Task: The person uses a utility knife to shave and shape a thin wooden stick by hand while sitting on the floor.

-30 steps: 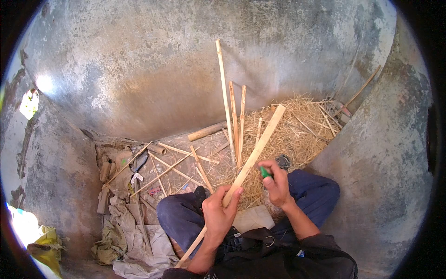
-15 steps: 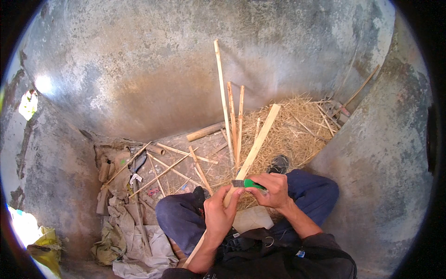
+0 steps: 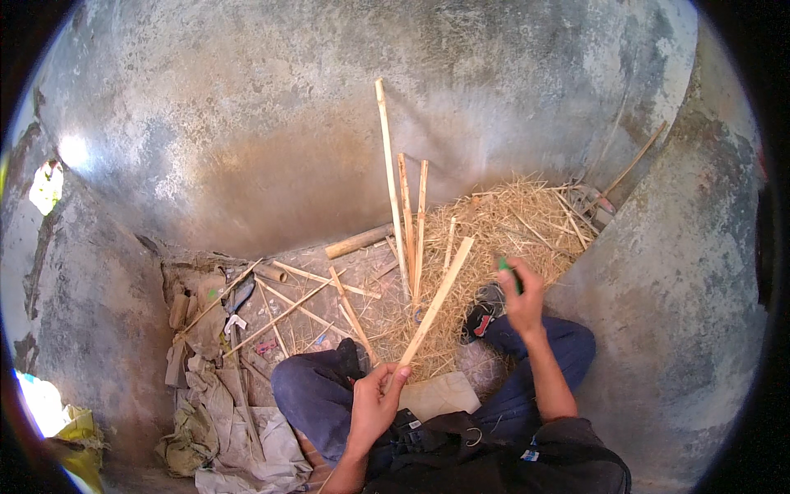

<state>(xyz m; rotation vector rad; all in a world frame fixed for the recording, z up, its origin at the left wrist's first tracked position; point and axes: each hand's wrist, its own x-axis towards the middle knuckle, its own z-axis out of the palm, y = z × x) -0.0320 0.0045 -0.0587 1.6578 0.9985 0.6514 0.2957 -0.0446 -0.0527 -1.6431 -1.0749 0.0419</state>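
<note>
Pinched between the thumb and fingers of my left hand, a flat pale bamboo strip slants up and away to the right. Its lower part is largely hidden behind my hand and forearm. My right hand, raised to the right of the strip and apart from it, is closed round a green-handled knife. Motion blurs the knife, and its blade cannot be made out here. Below the strip, between my legs, lies a pale flat block.
Shavings are heaped ahead and to the right. Several bamboo sticks lean on the curved grey wall. More thin sticks lie crossed at the left, near pliers and crumpled sacking.
My right hand has lifted the knife off the strip and moved it up and right. The strip's far end has come lower and nearer, with my left hand slightly lower.
</note>
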